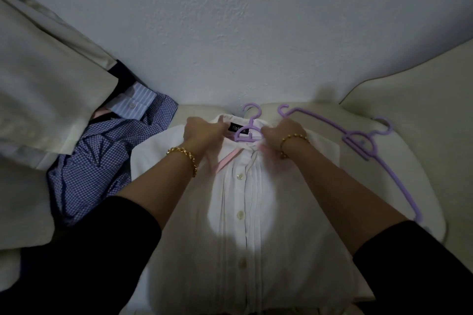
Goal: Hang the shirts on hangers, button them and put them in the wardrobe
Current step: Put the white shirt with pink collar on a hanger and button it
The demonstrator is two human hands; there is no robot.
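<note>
A white pleated shirt (250, 212) lies front-up on the pale cushion before me, its buttons done up down the middle. A purple hanger (247, 125) sits inside its collar, hook pointing towards the wall. My left hand (204, 130) grips the collar on the left side of the hanger. My right hand (284, 134) grips the collar on the right side. Both wrists wear gold bracelets. A pink strip of cloth (226, 161) shows under the collar.
Two more purple hangers (368, 146) lie on the cushion to the right. A blue checked shirt (102, 156) and a striped one (133, 100) are heaped at the left, partly under a beige cushion (46, 100). A white wall (243, 33) stands behind.
</note>
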